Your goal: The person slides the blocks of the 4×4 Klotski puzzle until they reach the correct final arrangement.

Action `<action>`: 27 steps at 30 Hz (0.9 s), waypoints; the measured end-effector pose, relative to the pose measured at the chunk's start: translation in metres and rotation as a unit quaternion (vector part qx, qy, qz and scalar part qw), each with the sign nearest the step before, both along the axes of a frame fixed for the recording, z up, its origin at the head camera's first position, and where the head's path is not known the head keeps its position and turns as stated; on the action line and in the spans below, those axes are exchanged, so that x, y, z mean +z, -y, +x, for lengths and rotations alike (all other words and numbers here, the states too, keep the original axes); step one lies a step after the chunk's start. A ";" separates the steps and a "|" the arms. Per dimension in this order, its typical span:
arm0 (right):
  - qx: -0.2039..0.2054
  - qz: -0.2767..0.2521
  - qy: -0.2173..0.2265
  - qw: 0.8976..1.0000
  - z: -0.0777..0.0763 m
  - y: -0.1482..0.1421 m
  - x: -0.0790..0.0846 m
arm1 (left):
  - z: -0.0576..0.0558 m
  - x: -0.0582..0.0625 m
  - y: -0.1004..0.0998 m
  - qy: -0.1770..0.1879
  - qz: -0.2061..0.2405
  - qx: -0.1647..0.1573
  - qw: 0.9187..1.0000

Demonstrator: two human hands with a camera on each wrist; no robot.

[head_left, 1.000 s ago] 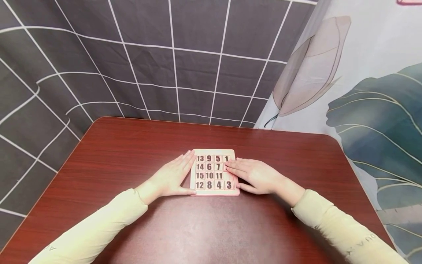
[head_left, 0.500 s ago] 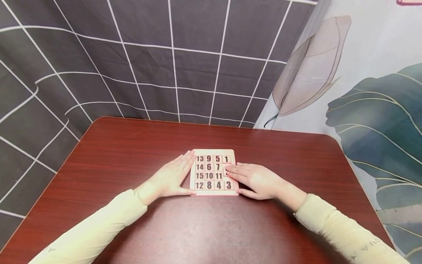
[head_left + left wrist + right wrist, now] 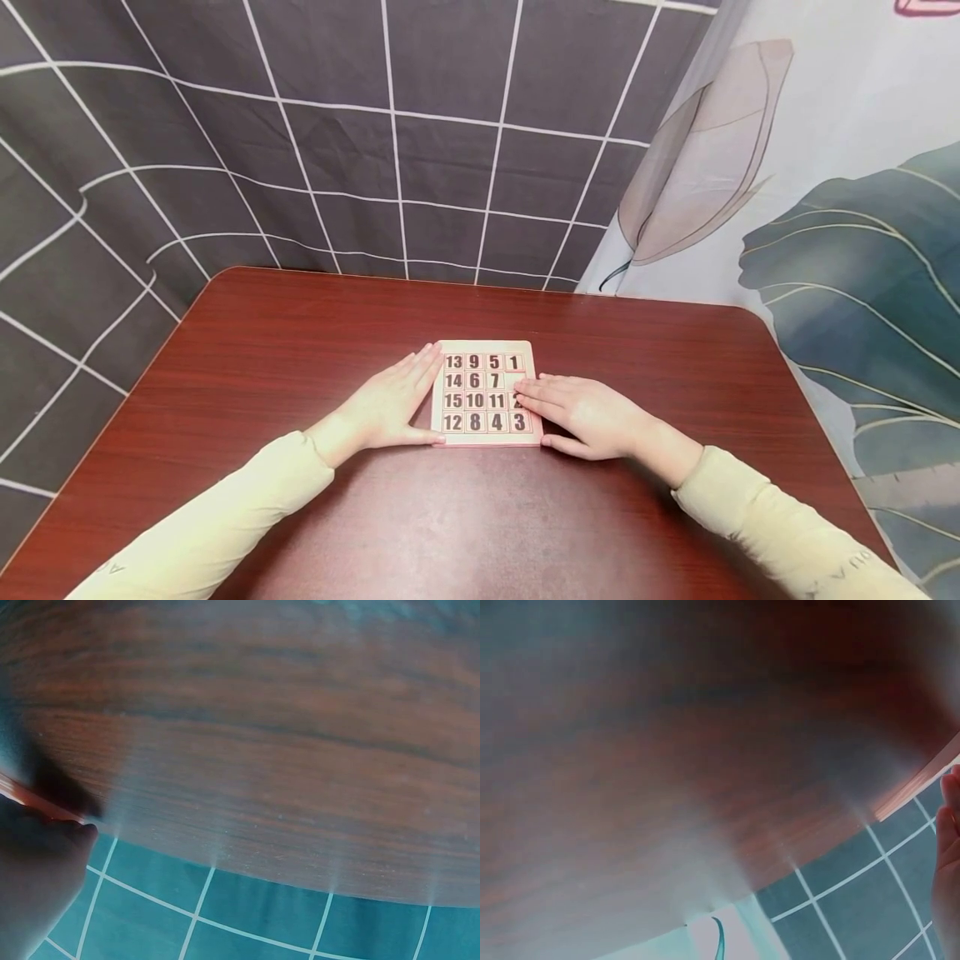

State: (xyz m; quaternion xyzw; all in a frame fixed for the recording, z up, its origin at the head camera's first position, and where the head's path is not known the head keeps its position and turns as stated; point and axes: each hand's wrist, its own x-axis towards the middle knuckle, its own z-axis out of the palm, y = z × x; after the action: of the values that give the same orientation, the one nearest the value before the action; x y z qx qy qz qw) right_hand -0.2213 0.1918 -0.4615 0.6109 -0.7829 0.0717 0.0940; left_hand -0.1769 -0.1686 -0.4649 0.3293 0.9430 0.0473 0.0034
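Observation:
In the head view a pale number slide puzzle (image 3: 483, 347) lies flat on the table. My left hand (image 3: 386, 402) rests along its left side, fingers straight at the far corner and thumb at the near corner. From the right, my right hand (image 3: 588, 414) reaches over the edge with straight fingers, their tips on the tile marked 2 (image 3: 517, 402), which they partly cover. The vacant slot (image 3: 512, 381) sits just above that tile, beside the 7 (image 3: 494, 381). At the edges of the wrist views, parts of the left hand (image 3: 37, 877) and right hand (image 3: 949, 862) show beside the puzzle.
The reddish-brown wooden table (image 3: 337, 325) has rounded far corners. Behind it hangs a dark grey cloth (image 3: 442, 158) with a white grid. A white leaf-patterned curtain (image 3: 810, 133) hangs on the right.
The tile marked 2 has slid from the second row into the third, toward my body, with my right fingers on it. My right hand moved slightly nearer; the left stayed put.

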 end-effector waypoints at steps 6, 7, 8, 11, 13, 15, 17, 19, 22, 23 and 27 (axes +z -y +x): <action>-0.037 0.017 0.015 0.999 -0.017 0.005 0.005 | 0.000 0.001 0.000 0.000 0.002 -0.003 1.000; -0.041 0.017 0.015 0.999 -0.020 0.006 0.006 | -0.001 0.001 0.000 0.000 0.002 -0.003 1.000; -0.043 0.014 0.013 0.999 -0.024 0.007 0.006 | -0.001 0.000 0.000 0.000 0.002 -0.003 1.000; -0.042 -0.001 0.007 0.999 -0.033 0.009 0.005 | -0.001 0.000 -0.001 0.002 0.007 -0.003 1.000; -0.043 -0.003 0.003 0.999 -0.038 0.011 0.003 | 0.000 -0.001 -0.001 0.004 0.008 -0.003 1.000; -0.047 0.003 0.004 0.999 -0.041 0.013 0.002 | 0.000 -0.002 -0.001 0.003 0.008 -0.004 1.000; -0.052 0.014 0.010 0.998 -0.042 0.014 0.001 | 0.001 -0.002 -0.001 0.002 0.007 -0.005 1.000; -0.058 0.026 0.016 0.998 -0.041 0.014 0.000 | 0.001 -0.002 -0.001 0.000 0.005 -0.004 1.000; -0.059 0.033 0.019 0.997 -0.038 0.013 0.000 | 0.001 -0.001 -0.001 -0.002 0.004 -0.003 1.000; -0.058 0.033 0.019 0.998 -0.037 0.012 0.000 | 0.001 -0.001 -0.001 -0.002 0.003 -0.002 1.000; -0.047 0.024 0.015 0.998 -0.031 0.010 -0.001 | 0.000 0.000 0.000 -0.003 0.000 -0.001 1.000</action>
State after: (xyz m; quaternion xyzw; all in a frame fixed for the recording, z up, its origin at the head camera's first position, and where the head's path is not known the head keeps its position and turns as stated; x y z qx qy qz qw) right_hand -0.2523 0.1822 -0.4620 0.5743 -0.8135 0.0575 0.0706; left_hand -0.1765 -0.1684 -0.4651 0.3301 0.9428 0.0460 0.0007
